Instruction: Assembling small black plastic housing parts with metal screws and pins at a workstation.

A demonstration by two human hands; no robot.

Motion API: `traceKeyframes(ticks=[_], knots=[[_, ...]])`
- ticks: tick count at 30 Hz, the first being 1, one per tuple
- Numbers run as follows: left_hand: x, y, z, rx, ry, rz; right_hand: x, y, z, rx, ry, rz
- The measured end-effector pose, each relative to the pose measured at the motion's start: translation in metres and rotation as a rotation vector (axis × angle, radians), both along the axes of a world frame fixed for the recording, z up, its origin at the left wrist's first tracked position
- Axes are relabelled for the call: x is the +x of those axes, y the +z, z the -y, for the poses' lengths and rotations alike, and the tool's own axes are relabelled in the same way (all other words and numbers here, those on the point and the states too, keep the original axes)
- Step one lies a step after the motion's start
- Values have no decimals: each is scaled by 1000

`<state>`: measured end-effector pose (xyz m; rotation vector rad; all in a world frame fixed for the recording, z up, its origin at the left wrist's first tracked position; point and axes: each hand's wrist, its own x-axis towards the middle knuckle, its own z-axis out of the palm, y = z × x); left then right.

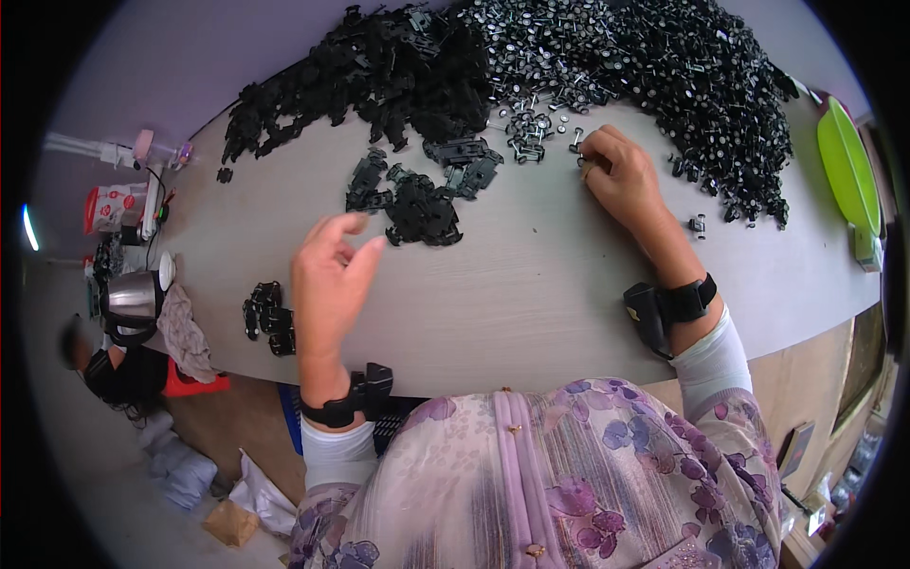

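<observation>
My left hand (pixel 332 270) hovers over the table with thumb and fingers apart, nothing between them. Just beyond its fingertips lies a small cluster of black plastic toy-car chassis (pixel 422 207). Farther right, my right hand (pixel 621 175) has its thumb and fingers pinched around a small wheel axle, mostly hidden by the fingertips. Close by, at the near edge of the axle heap, are several loose wheel axles (pixel 527 142) with shiny round ends. A few black pieces fitted with wheels (pixel 269 318) sit left of my left wrist.
Black chassis parts (pixel 379 76) are heaped at the back left. A large pile of wheel axles (pixel 701 95) spreads across the back right. A green basin (pixel 846 166) stands at the right edge. On the left are a metal kettle (pixel 133 296) and a crumpled cloth (pixel 185 332). Another person (pixel 123 370) is beyond.
</observation>
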<state>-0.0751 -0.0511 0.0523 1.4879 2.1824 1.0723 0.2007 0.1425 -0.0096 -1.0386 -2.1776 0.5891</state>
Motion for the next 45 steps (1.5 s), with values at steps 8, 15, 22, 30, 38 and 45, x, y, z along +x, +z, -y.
traceKeyframes(ticks=[8, 15, 22, 30, 38, 45], knots=[[59, -37, -92, 82, -228, -612, 17, 17, 18, -162, 77, 5], [62, -42, -104, 125, -234, -521, 14, 16, 14, -139, 155, 22], [72, -26, -89, 216, -197, 111, 0, 3, 20, 62, -57, 125], [84, -41, -70, -195, -313, 1232, 2, 4, 18, -51, -41, 39], [83, -45, -69, -225, -329, 1266, 9, 19, 26, -102, 102, -20], [80, -46, -69, -256, -351, 1254, 13, 22, 21, -17, 322, 213]])
